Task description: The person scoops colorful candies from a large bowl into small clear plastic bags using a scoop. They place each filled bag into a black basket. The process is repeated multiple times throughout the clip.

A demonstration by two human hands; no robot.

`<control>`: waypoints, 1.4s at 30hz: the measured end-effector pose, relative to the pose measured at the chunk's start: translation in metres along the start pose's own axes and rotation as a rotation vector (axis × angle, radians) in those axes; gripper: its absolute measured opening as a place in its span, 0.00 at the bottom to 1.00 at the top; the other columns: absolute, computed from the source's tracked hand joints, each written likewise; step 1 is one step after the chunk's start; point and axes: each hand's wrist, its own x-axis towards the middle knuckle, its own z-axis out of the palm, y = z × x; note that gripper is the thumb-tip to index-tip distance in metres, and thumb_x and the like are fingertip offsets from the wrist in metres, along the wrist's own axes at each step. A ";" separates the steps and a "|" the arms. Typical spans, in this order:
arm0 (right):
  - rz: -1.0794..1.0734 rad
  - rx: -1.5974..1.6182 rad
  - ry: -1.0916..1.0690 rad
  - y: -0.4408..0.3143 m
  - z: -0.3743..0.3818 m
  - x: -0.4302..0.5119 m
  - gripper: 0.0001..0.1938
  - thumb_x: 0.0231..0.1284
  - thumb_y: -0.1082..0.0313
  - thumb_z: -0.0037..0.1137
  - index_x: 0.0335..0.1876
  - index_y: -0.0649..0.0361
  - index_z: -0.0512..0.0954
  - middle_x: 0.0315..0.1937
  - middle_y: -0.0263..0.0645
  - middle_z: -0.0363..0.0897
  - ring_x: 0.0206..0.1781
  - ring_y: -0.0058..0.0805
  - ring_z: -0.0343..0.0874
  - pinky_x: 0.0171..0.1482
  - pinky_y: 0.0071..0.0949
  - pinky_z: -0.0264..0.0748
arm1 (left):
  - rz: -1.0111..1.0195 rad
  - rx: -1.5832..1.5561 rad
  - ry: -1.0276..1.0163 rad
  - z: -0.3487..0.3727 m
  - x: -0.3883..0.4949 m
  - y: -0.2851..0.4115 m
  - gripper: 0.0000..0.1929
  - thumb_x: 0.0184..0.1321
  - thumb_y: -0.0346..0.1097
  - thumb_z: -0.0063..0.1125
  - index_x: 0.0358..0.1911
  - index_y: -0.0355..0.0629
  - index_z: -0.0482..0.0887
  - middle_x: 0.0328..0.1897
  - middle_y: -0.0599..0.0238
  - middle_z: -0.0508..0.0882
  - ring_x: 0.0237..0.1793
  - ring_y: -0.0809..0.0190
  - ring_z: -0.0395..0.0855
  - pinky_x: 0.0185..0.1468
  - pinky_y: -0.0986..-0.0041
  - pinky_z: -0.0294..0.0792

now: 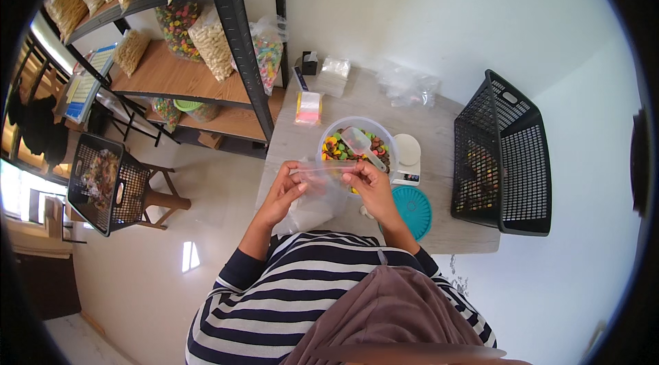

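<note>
Between my hands a clear plastic bag (327,172) is stretched by its top edge. My left hand (283,192) pinches one corner and my right hand (369,187) the other. Behind the bag stands a round clear plastic tub (394,146) of yellow, green, red and brown button-shaped sweets, with a clear plastic scoop (359,144) lying on them. A white digital kitchen scale (409,151) is just right of the tub. The teal ribbed lid (413,213) lies beside my right wrist. More clear plastic bags (309,213) lie under and beside my left hand.
A black plastic basket (527,159) with packed sweets stands at the table's right. Stacked clear bags (333,76), a bag pack (309,107), crumpled plastic (409,87) and a black box (309,63) lie towards the wall. Left are a shelf rack (242,45) and another basket (95,184) on a stool.
</note>
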 end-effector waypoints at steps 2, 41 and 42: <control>-0.007 0.030 0.032 -0.005 0.000 -0.003 0.05 0.68 0.72 0.62 0.44 0.62 0.80 0.35 0.27 0.82 0.39 0.14 0.77 0.42 0.17 0.72 | 0.026 0.081 -0.001 0.006 0.010 0.002 0.21 0.69 0.32 0.58 0.63 0.43 0.70 0.56 0.58 0.85 0.56 0.58 0.83 0.60 0.67 0.72; -0.493 -0.983 -0.144 -0.057 -0.004 -0.030 0.05 0.64 0.69 0.57 0.42 0.56 0.77 0.41 0.35 0.81 0.48 0.36 0.76 0.57 0.37 0.64 | -0.022 0.673 -0.044 0.039 0.029 0.011 0.17 0.51 0.26 0.75 0.47 0.41 0.90 0.46 0.63 0.89 0.42 0.68 0.86 0.44 0.75 0.76; -0.497 -0.977 -0.155 -0.059 -0.006 -0.030 0.04 0.64 0.69 0.57 0.42 0.56 0.77 0.41 0.35 0.81 0.48 0.36 0.77 0.57 0.37 0.64 | -0.032 0.665 -0.076 0.037 0.030 0.014 0.20 0.50 0.30 0.77 0.50 0.42 0.88 0.46 0.63 0.89 0.43 0.67 0.86 0.45 0.74 0.77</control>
